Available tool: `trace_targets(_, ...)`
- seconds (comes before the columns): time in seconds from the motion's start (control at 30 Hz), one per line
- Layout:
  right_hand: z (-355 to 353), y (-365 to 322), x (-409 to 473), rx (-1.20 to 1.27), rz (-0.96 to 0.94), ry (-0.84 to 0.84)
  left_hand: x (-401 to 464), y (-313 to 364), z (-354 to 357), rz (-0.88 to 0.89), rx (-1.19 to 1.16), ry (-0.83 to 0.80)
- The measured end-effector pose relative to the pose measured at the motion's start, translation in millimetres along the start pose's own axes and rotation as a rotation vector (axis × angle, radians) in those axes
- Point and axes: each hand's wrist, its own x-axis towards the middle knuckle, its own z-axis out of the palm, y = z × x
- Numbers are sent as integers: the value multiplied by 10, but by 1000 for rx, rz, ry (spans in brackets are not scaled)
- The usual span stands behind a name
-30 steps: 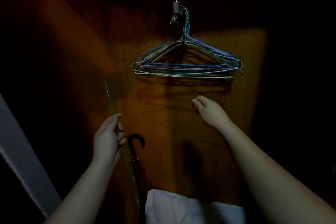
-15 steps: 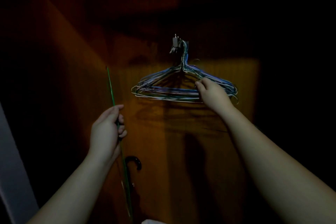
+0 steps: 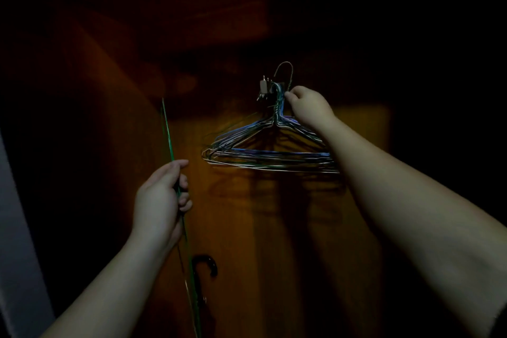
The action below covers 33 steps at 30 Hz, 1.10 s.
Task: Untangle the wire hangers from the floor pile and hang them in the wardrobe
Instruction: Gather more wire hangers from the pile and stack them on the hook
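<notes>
My right hand at one o'clock pinching a wire hanger's hook above the hung bunch, my left hand at seven o'clock gripping a green hanger.

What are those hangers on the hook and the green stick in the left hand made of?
The bunch of hangers looks like thin metal wire, some strands bare and silvery, others apparently coated blue or green. The green rod in the left hand seems to be thin green-coated wire too; the dim light leaves that uncertain.
</notes>
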Motion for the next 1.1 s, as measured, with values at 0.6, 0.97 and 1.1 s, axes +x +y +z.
trace_targets(0.6, 443, 124, 112, -17, 16, -98, 10, -62, 34, -110, -14, -25)
trace_targets(0.97, 429, 170, 129, -123, 61, -103, 21, -77, 73, -119, 0, -3)
trace_targets(1.1, 384, 168, 170, -180, 85, -99, 5, -44, 96, -122, 3, -14)
